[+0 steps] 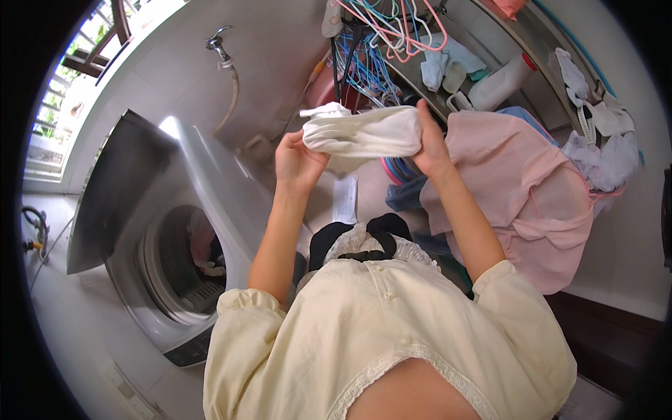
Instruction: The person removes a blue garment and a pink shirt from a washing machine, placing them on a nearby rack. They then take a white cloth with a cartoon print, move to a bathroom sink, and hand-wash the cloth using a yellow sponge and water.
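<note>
Stretched between my two hands is a piece of white cloth (365,132), bunched and creased along its length. My left hand (299,163) grips its left end, with a smaller white bit sticking out above. At the right end, my right hand (431,139) holds the cloth, thumb upright along its edge. Exactly what garment it is, I cannot tell. To the left stands a top-loading washing machine (231,205) with its dark lid (121,184) raised. Some laundry (202,244) lies inside the drum. A pink garment (504,184) hangs close to my right forearm.
Pink, white and blue hangers (399,26) hang at the top, with more blue hangers (362,68) below. A metal shelf (546,68) holds a white jug with a red cap (501,81). White mesh items (604,157) hang at right. A tap (218,44) with a hose is on the wall.
</note>
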Demonstrator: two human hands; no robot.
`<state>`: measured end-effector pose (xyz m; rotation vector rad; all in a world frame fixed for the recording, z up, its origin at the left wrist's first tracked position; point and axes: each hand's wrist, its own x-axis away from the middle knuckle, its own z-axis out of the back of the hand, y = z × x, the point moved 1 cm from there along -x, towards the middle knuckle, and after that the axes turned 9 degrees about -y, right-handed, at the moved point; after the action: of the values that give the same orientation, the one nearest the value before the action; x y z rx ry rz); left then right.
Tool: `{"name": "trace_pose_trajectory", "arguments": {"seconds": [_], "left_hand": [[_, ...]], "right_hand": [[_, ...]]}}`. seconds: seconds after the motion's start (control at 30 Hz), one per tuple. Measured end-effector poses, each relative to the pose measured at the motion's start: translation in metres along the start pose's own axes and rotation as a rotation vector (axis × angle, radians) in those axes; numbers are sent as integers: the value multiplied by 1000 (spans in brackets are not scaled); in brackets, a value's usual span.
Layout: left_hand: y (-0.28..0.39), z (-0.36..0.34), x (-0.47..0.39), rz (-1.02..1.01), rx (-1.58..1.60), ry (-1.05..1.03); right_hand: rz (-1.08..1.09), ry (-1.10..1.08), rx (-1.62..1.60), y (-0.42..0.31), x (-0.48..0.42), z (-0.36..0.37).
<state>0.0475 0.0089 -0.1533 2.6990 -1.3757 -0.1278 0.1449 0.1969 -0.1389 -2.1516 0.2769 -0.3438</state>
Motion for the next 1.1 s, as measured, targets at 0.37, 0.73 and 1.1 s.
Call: {"name": "trace_pose_trajectory", "arguments": {"seconds": [0.37,0.73,1.1], "left_hand": [[9,-2,9,-56,-1326,276],[-52,37,-3,13,15,290],[-46,23,-9,145,-322,197]], "right_hand": [[-487,-72,-408,75,-15,-15],[-4,5,805,38,-13,-25],[-234,-63,12,23,-28,-9]]}}
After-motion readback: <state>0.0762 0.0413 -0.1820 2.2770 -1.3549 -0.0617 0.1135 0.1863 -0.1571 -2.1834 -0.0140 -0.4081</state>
